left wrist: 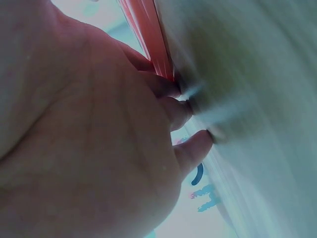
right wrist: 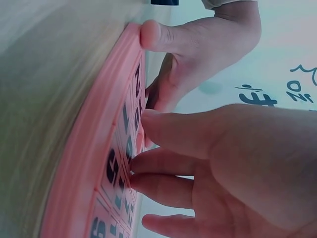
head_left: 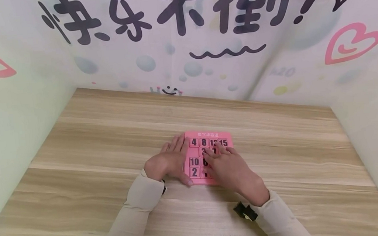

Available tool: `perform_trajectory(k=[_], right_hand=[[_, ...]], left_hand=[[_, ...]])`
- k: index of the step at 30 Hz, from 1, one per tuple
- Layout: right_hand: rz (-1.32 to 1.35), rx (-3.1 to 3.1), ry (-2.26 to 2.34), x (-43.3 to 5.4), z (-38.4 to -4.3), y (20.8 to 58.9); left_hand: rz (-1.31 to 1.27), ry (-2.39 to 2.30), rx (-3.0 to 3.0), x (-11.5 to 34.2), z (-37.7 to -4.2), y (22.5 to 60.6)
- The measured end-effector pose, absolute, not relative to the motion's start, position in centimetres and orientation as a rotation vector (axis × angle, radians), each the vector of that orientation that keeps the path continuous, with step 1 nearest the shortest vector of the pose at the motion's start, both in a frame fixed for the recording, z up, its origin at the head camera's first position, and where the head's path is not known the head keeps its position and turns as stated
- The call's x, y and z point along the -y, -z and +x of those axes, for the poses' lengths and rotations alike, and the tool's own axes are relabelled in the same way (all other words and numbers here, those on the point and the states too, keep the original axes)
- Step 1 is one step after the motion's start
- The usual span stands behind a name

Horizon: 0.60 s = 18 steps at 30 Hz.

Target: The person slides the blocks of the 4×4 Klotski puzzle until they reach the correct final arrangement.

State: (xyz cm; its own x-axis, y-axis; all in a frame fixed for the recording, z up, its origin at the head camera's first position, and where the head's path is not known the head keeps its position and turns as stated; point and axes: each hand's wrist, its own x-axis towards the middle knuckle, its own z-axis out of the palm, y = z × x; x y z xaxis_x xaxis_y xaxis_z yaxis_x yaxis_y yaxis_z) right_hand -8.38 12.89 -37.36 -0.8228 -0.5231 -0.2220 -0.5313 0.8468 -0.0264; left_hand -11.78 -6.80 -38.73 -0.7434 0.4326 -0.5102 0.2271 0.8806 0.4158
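Note:
A pink sliding number puzzle (head_left: 207, 135) lies flat on the table, with black-numbered square tiles. Its bare slot (head_left: 193, 152) is at the left end of the second row, beside the 3 tile. Along the left edge rests my left hand (head_left: 170, 162), fingers extended and thumb at the near left corner. In the left wrist view those fingertips reach down to the tabletop beside the puzzle's pink side (left wrist: 151, 37). My right hand (head_left: 227, 168) is over the right half, hiding several tiles. The right wrist view shows its fingers (right wrist: 166, 191) reaching to the tile faces, thumb near the 1 tile.
The wood-grain table (head_left: 94, 147) spreads around the puzzle on all sides. A white printed backdrop (head_left: 178, 70) with large black characters stands behind it, and pale panels rise at left and right. Dark straps (head_left: 245, 211) show at the wrists.

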Motion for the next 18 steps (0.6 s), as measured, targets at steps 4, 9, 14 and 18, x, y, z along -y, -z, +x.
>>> perform_trajectory(k=[4, 9, 14, 18], right_hand=[[-0.824, -2.805, -0.041, -12.67, -8.40, 37.53], [-0.845, -2.803, -0.030, -12.42, -8.36, 37.76], [-0.839, -2.791, -0.010, -12.15, -8.32, 38.07], [-0.832, -2.778, 0.037, -11.89, -8.26, 38.24]], left_hand=[[0.474, -0.437, -2.425, 6.76, -11.77, 38.71], [0.472, -0.430, -2.425, 6.73, -11.76, 38.73], [0.466, -0.418, -2.423, 6.67, -11.82, 38.83], [0.476, -0.405, -2.425, 6.67, -11.83, 38.75]])
